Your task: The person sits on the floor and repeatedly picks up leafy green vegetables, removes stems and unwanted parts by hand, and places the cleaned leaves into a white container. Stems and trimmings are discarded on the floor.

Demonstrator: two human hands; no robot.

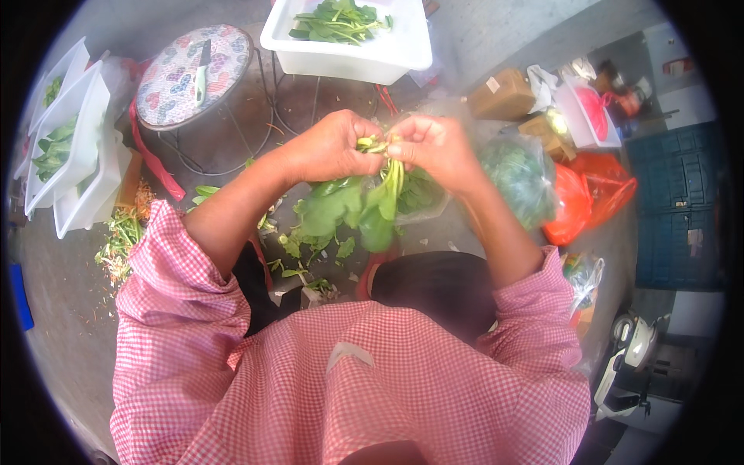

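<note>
A bunch of leafy greens (376, 213) hangs stem-up between my hands, its broad leaves drooping toward my lap. My left hand (337, 147) is closed round the pale stem ends. From the other side, the fingers of my right hand (434, 147) pinch the same stems near their tops. Just beyond both hands stands a white plastic tub (349, 60) with trimmed greens (341, 22) inside. Loose leaves and scraps (314, 248) lie on the floor below the bunch.
A round stool (167, 74) at the far left bears a knife (202, 74). White bins (85, 155) with greens stand left, beside a scrap pile (124, 240). To the right are a clear bag of greens (515, 178), red bags (589, 190), a cardboard box (500, 94) and teal crates (674, 201).
</note>
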